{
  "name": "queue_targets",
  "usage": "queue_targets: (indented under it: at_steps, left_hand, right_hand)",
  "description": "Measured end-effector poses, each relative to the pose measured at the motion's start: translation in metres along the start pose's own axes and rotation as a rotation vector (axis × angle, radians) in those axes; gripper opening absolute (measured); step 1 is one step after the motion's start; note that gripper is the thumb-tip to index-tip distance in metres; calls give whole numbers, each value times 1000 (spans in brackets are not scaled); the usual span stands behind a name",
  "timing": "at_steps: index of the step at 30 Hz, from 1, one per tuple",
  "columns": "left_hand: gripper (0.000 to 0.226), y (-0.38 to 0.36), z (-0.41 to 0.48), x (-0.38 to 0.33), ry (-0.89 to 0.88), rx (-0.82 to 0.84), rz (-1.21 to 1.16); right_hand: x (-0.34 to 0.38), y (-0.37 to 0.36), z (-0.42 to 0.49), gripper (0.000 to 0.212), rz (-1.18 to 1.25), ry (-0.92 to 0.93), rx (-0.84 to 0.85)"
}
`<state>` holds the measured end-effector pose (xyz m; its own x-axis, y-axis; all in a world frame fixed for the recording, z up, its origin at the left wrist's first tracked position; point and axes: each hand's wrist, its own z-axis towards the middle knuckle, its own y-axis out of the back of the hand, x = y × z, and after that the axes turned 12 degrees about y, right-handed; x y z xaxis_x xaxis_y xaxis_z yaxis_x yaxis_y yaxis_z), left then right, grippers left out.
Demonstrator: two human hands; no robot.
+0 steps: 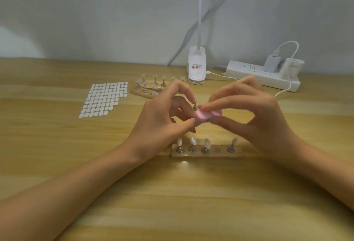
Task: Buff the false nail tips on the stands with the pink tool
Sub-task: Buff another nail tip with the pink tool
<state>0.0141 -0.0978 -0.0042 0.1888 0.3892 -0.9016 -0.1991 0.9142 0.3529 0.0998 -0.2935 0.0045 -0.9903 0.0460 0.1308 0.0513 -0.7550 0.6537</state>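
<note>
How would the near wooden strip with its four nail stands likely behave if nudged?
The near wooden strip looks low and flat, so it would probably slide, not tip. Its nail stands are thin-stemmed, so they may wobble. One bare seat shows a metal disc: stands likely lift out easily.

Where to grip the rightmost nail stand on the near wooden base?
Pinch the rightmost nail stand by its metal stem, below the tip, coming from the left: the neighbouring slot is empty, so fingers fit, and the tip leans right.
</note>
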Motion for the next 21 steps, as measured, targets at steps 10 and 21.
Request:
queue_targets:
  at_steps: [10, 21]
  left_hand:
    - [39, 0, -2, -2, -33, -33, 22]
    - [40, 0, -2, -3, -36, -43, 24]
  right_hand:
    - [0, -1, -1, 19, -30, -32, -28]
    - [-1, 2, 0, 20, 76, -32, -105]
